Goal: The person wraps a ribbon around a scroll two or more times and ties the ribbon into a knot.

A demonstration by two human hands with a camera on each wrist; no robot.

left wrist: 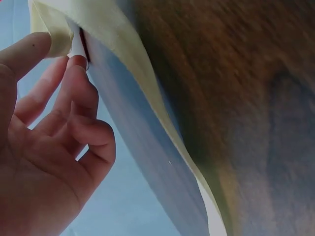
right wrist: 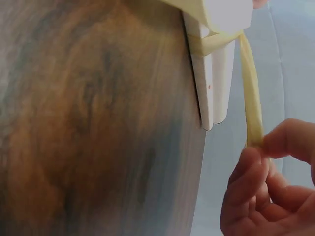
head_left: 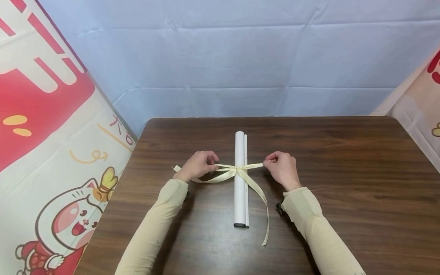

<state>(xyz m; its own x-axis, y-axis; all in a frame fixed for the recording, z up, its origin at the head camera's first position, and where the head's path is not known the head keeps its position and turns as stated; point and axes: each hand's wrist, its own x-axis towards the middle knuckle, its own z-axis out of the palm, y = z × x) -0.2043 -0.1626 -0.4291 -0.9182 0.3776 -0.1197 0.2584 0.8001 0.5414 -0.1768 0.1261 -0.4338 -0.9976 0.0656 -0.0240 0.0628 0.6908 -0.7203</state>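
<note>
A white rolled-up scroll with a thin rod along its right side lies lengthwise on the table. Round its middle goes a pale yellow ribbon, gathered in a knot on top. My left hand pinches a loop of the ribbon left of the scroll; in the left wrist view the thumb presses on that loop. To the right, my right hand pinches another stretch of ribbon between thumb and forefinger, drawn straight out from the knot. One loose tail curves down toward the front right, and another passes beneath my left wrist.
The dark wood-grain table has rounded back corners. Behind it hangs a pale blue cloth, and a printed cartoon cloth covers the left side. A similar printed cloth stands at the right.
</note>
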